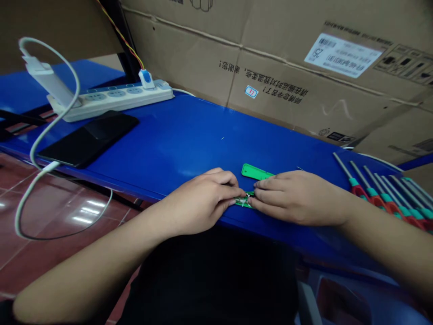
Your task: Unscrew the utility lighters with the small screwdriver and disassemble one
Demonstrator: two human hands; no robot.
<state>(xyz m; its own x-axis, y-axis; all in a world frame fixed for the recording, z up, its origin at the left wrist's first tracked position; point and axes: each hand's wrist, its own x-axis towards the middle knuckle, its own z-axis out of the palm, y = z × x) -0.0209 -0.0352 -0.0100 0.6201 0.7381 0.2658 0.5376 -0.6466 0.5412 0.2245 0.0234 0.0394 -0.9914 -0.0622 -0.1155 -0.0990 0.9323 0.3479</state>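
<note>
Near the front edge of the blue table, a green plastic casing half (pixel 241 201) lies open side up, with small white and metallic parts inside, too small to name. My left hand (pixel 206 196) is closed at its left end, thumb and index finger pinched on it. From the other side my right hand (pixel 294 196) has its fingers together on the casing's right part, covering it. A second green casing piece (pixel 255 172) lies just behind, its right end hidden by my right hand.
Several long-necked lighters (pixel 389 194) with red and teal handles lie at the right. A black phone (pixel 91 137) on a white cable (pixel 34 135) and a power strip (pixel 118 97) are at the left. Cardboard boxes (pixel 209 58) stand along the table's back.
</note>
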